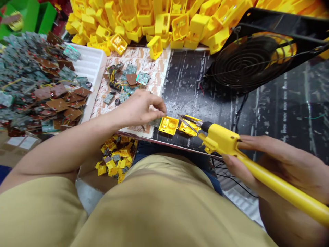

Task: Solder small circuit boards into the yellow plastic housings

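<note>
Square yellow plastic casings (168, 126) are seated near the tabletop (185, 79) front edge, between pinched left hand (145, 107) and right hand (285, 154), clamped on yellow plastic soldering gun (223, 139).

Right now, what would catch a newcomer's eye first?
A heap of yellow plastic casings across the back probably jumps out first. Next comes the yellow soldering gun in the right hand, near two open casings; circuit boards lie piled on the white tray at left.
</note>
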Action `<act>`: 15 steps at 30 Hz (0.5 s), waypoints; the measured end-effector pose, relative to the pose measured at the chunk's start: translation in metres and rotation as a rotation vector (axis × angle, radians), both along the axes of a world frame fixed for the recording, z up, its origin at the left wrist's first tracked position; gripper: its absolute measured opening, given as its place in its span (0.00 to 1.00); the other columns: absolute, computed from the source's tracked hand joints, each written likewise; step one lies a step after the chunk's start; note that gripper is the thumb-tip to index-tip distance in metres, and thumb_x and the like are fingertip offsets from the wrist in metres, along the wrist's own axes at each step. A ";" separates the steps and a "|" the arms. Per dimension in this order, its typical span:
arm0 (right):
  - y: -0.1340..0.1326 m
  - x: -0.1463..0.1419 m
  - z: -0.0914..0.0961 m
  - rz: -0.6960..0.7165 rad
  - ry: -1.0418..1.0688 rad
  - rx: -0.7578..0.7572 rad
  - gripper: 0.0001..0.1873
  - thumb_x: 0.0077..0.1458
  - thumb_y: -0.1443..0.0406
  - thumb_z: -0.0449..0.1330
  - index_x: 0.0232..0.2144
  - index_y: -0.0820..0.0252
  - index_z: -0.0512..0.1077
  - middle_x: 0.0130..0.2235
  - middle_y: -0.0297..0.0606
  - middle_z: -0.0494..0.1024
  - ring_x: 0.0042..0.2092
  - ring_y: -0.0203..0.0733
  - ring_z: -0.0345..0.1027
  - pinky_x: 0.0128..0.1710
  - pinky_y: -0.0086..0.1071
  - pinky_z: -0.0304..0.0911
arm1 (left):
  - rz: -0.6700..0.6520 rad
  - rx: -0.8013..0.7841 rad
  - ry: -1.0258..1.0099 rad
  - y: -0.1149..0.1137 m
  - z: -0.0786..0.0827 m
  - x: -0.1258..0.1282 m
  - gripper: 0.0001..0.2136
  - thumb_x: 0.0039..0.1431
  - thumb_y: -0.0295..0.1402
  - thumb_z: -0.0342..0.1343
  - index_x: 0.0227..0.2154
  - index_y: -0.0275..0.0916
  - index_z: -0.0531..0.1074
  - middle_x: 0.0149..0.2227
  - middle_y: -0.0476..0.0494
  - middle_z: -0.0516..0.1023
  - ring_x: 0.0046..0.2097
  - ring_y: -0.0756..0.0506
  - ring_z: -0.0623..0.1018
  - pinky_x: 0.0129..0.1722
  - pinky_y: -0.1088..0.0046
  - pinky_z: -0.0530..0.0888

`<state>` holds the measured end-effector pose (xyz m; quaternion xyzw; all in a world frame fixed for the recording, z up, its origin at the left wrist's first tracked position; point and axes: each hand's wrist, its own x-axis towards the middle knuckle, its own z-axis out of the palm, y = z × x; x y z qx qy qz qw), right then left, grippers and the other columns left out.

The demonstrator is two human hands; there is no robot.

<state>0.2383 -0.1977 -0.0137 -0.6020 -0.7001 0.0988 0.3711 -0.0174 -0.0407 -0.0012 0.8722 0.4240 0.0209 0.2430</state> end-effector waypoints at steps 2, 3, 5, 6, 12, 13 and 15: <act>0.006 0.008 -0.010 0.079 -0.053 0.089 0.19 0.57 0.60 0.66 0.51 0.49 0.70 0.39 0.36 0.82 0.31 0.39 0.76 0.27 0.31 0.71 | 0.040 -0.057 -0.091 -0.001 -0.004 -0.007 0.08 0.58 0.35 0.57 0.33 0.40 0.80 0.33 0.48 0.83 0.38 0.46 0.78 0.47 0.66 0.69; 0.009 0.012 -0.015 0.120 -0.070 0.119 0.19 0.58 0.59 0.65 0.51 0.50 0.70 0.38 0.36 0.82 0.31 0.39 0.76 0.28 0.31 0.71 | 0.033 -0.072 -0.104 -0.002 -0.005 -0.009 0.08 0.59 0.35 0.56 0.33 0.40 0.80 0.33 0.48 0.83 0.37 0.47 0.78 0.49 0.65 0.69; 0.016 0.018 -0.021 0.207 -0.088 0.156 0.17 0.60 0.57 0.63 0.50 0.52 0.71 0.36 0.37 0.82 0.31 0.38 0.76 0.29 0.30 0.72 | -0.024 -0.064 -0.067 -0.005 -0.006 -0.011 0.07 0.59 0.33 0.56 0.31 0.40 0.79 0.33 0.48 0.83 0.39 0.46 0.78 0.56 0.60 0.65; 0.018 0.020 -0.022 0.238 -0.088 0.154 0.16 0.61 0.56 0.62 0.49 0.53 0.71 0.35 0.37 0.82 0.31 0.37 0.76 0.29 0.28 0.71 | -0.057 -0.040 -0.032 -0.007 -0.005 -0.011 0.07 0.58 0.33 0.57 0.30 0.41 0.79 0.33 0.49 0.83 0.39 0.46 0.78 0.59 0.56 0.62; 0.024 0.015 -0.011 0.446 -0.059 0.121 0.15 0.62 0.60 0.61 0.49 0.57 0.69 0.33 0.37 0.80 0.31 0.32 0.75 0.30 0.22 0.70 | -0.114 0.095 0.101 -0.018 -0.004 -0.008 0.06 0.56 0.31 0.56 0.28 0.42 0.78 0.30 0.49 0.82 0.39 0.46 0.75 0.61 0.54 0.56; 0.025 0.013 -0.009 0.477 -0.043 0.137 0.14 0.61 0.62 0.62 0.49 0.57 0.69 0.33 0.37 0.80 0.32 0.33 0.75 0.31 0.22 0.70 | -0.118 0.089 0.110 -0.019 -0.004 -0.007 0.06 0.56 0.31 0.56 0.28 0.41 0.78 0.30 0.49 0.81 0.38 0.46 0.75 0.60 0.54 0.56; 0.025 0.012 -0.007 0.525 -0.002 0.151 0.14 0.60 0.65 0.63 0.48 0.58 0.69 0.32 0.37 0.79 0.34 0.33 0.75 0.33 0.23 0.71 | -0.132 0.078 0.138 -0.019 -0.002 -0.004 0.07 0.56 0.31 0.55 0.27 0.41 0.78 0.29 0.48 0.81 0.37 0.46 0.74 0.59 0.55 0.57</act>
